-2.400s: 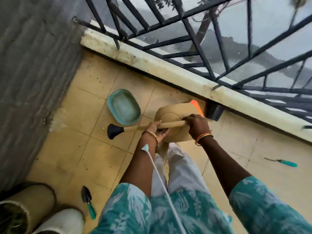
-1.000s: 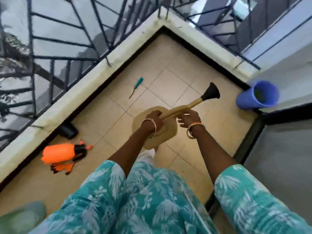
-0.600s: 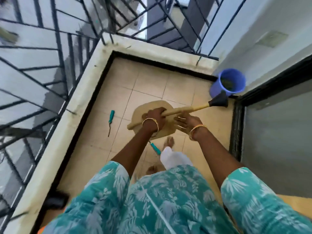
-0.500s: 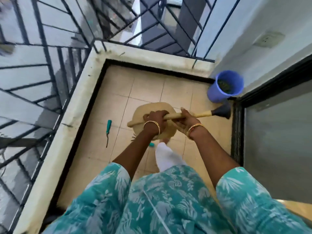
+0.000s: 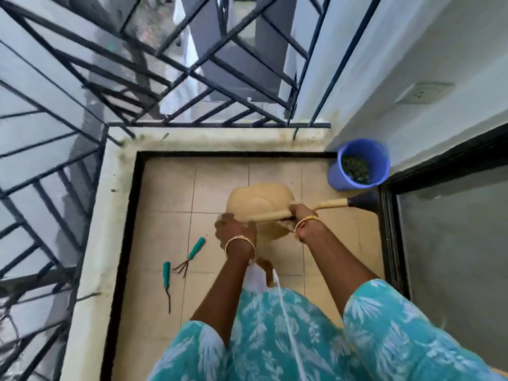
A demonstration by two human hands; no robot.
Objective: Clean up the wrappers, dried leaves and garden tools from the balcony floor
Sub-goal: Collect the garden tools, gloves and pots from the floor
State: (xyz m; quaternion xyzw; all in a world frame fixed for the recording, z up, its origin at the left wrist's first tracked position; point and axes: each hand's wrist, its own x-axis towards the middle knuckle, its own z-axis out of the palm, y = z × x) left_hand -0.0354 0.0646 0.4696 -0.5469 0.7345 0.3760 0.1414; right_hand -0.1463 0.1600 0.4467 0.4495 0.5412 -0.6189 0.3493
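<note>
A tan watering can [image 5: 255, 199] with a long spout and a black rose [image 5: 362, 200] hangs above the tiled floor. My right hand [image 5: 301, 220] grips it where the spout meets the body. My left hand [image 5: 235, 233] is blurred at the can's lower left edge; its hold cannot be made out. On the floor to the left lie a small hand rake [image 5: 191, 255] and a thin weeder [image 5: 166, 279], both with teal handles. A blue bucket [image 5: 341, 174] with dried leaves inside stands in the far right corner, just beyond the rose.
A low parapet [image 5: 93, 243] with a black metal railing [image 5: 192, 78] closes the left and far sides. A glass door with a black frame [image 5: 387, 243] runs along the right. Bare tiles [image 5: 170, 188] lie between the tools and the far parapet.
I have turned from the left end of the balcony to the corner with the blue bucket, carrying the can. My left hand has dropped from the top handle to the can's lower left edge.
</note>
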